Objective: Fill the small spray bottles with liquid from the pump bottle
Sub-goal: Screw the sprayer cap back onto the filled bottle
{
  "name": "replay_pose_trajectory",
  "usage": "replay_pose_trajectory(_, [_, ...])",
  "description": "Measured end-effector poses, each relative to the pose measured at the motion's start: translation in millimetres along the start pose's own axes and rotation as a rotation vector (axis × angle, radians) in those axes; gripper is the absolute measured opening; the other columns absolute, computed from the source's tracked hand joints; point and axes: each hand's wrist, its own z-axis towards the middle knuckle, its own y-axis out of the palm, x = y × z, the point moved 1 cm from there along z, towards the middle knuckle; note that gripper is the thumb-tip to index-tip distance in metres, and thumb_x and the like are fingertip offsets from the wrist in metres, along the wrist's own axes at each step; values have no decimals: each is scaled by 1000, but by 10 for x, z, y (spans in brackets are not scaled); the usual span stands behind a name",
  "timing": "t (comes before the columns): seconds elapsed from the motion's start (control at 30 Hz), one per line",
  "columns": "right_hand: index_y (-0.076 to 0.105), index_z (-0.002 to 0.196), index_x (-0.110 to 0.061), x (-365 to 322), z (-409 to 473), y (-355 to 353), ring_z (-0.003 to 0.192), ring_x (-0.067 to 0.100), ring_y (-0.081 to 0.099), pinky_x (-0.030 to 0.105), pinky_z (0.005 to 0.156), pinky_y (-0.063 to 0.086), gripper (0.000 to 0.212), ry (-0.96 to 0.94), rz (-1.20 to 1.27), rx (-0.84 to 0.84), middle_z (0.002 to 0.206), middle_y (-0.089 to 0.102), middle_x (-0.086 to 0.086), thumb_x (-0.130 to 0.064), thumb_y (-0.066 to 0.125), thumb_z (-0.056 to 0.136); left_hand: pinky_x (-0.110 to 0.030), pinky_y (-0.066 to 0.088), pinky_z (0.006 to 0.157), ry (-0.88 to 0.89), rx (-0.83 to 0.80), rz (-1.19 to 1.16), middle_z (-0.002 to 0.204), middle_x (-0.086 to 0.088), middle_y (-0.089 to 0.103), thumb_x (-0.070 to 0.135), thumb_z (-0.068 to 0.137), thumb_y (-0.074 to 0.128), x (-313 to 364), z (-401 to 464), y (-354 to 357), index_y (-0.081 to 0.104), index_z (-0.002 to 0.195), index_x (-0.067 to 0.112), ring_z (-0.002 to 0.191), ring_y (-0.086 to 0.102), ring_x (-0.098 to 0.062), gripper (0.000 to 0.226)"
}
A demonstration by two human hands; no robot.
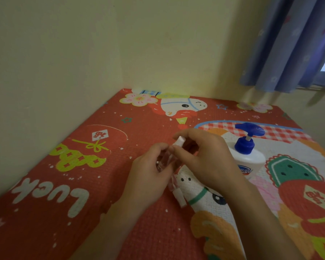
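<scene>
A clear small bottle (164, 160) is being gripped by the left hand (148, 173), whose fingers are being curled round its body, so that only part of the clear wall is being shown between them. Its white cap (179, 142) is being pinched from above by the right hand (204, 158), with the thumb and forefinger being closed on it and the other fingers being held bent behind. The two hands are being held close together, just above the mat (79, 184), with the cap sitting directly at the top of the gripped bottle. Whether the cap is being seated on the neck or held just off it cannot be told.

A second small bottle (176, 192) is lying on its side on the mat, just beneath and between the two wrists, partly being hidden by the left hand; its white end is being pointed toward the person. Two small bottles are thus being counted, one held and one lying.

One pump bottle (249, 156) is standing upright just beyond the right hand, to that hand's outer side, its white body being partly covered by the hand. Its blue pump head (250, 129) is being shown clearly above the knuckles, and neither hand is touching it.

Everything is being carried by the red patterned mat, which is being laid into a corner of pale walls. A blue curtain (293, 44) is hanging far beyond the right hand.
</scene>
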Motion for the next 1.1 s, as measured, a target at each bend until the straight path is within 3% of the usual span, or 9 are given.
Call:
replay_pose_trajectory(0.1, [67,87,-22,-15,8,50,67,8,60,38,64,53,16,13,-39,33,73,64,-9,-38,69,89,-12,49,63,5,7,21,91,21,70,24,89,75,-2,3,5,64,105,36,80,68,4,23])
replay_pose_trajectory(0.2, [65,89,-21,-20,3,84,66,8,59,39,63,53,30,27,-45,33,73,62,-9,-51,61,87,-13,50,63,5,12,14,88,16,71,25,89,75,-11,4,-7,65,105,32,78,69,3,21])
replay_pose_trajectory(0.33, [55,138,-29,-22,-7,51,95,-2,61,23,79,54,50,50,61,-48,113,64,-20,-43,65,91,-18,51,66,11,30,-5,83,15,70,23,87,76,-11,19,-9,63,96,32,78,68,0,18])
replay_pose_trajectory(0.4, [50,144,-32,-17,-11,16,102,-3,61,20,84,54,52,20,99,-96,125,63,-19,-30,66,95,-22,55,69,6,40,-29,88,19,71,27,89,74,-12,27,-13,62,99,38,80,69,3,19])
replay_pose_trajectory(0.57, [61,133,-33,-1,-14,-18,94,-5,64,13,84,52,41,33,98,-126,99,68,-22,-16,65,95,-36,60,74,-6,37,-52,91,22,72,33,87,74,-8,21,-18,64,100,42,81,71,2,19])
replay_pose_trajectory(0.77, [68,122,-30,10,-4,15,84,-3,63,17,75,53,30,25,18,-57,87,66,-19,-29,69,92,-26,57,69,-20,50,-9,90,23,71,30,87,77,-37,9,7,64,99,41,79,69,4,21])
replay_pose_trajectory(0.87, [72,92,-27,7,9,51,72,4,61,26,65,52,4,23,-9,-4,76,66,-12,-30,71,90,-15,51,64,-10,47,8,86,24,70,25,86,78,-40,7,12,62,95,42,76,68,5,25])
replay_pose_trajectory(0.93, [69,80,-24,10,11,73,67,7,59,30,60,51,12,43,-31,8,70,64,-9,-32,71,90,-9,47,62,-5,34,17,87,27,69,23,86,78,-22,2,11,60,93,47,77,68,6,30])
replay_pose_trajectory(1.1, [68,79,-23,-9,3,92,66,9,60,38,62,53,17,77,-48,16,70,64,-7,-35,68,90,-9,48,64,5,37,35,90,28,70,26,86,78,-15,-3,8,61,97,47,82,68,8,29])
